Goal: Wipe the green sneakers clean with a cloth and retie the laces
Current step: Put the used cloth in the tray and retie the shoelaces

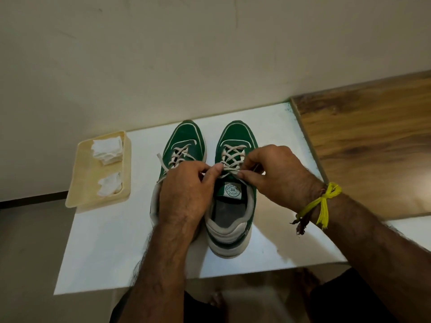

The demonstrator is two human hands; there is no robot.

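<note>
Two green sneakers with cream soles stand side by side on a white table (105,241), toes pointing away from me. My left hand (186,192) and my right hand (275,173) both pinch the cream laces (229,167) of the right sneaker (235,136) near the top eyelets, above its tongue label. The left sneaker (184,138) is partly hidden under my left hand and forearm; one loose lace end (162,163) trails off its left side. Folded white cloths (107,149) and a crumpled one (109,184) lie in a beige tray.
The beige tray (81,183) sits at the table's left edge, overhanging a little. A wooden surface (373,141) adjoins the table on the right. A wall stands right behind the sneakers' toes. A yellow thread band is tied on my right wrist.
</note>
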